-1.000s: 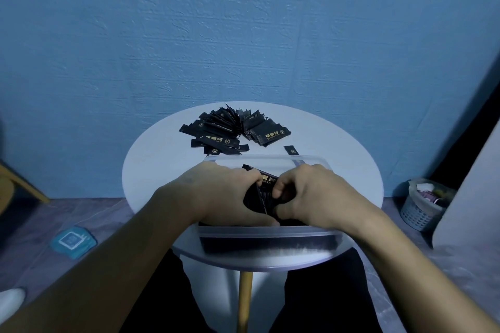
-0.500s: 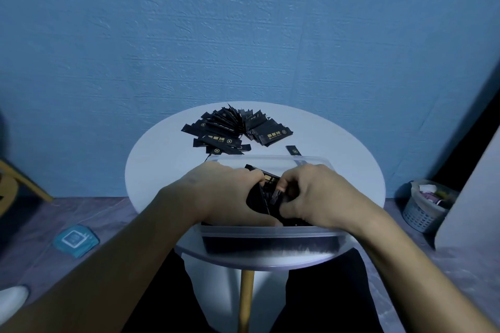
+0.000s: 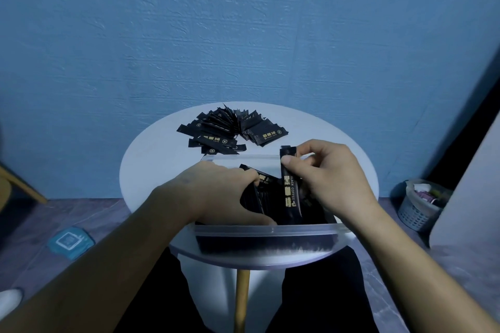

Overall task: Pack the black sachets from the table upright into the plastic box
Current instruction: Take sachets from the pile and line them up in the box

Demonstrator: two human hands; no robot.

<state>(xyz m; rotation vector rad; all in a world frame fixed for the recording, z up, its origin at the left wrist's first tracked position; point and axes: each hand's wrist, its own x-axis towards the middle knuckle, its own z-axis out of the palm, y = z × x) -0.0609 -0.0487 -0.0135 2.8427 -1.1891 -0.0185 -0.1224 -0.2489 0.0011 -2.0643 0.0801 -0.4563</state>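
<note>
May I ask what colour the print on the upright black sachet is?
Gold, on the black sachet; head view.

sachets [image 3: 266, 134]: black, gold print | box [image 3: 265, 230]: clear frosted plastic | counter [image 3: 151, 170]: white | counter leg [image 3: 241, 303]: yellow wood | wall [image 3: 243, 35]: blue, rough ridged texture | floor [image 3: 89, 211]: grey-purple, marbled | basket [image 3: 412, 215]: pale lattice | pad [image 3: 71, 241]: teal, white square motif

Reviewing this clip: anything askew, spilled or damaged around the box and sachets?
Nothing looks spilled or damaged. One oddity: the leaning sachets gripped by the left hand slant in the plastic box rather than standing upright. The right hand pinches the held sachet upright beside them. The loose pile lies fanned on the table.
</note>
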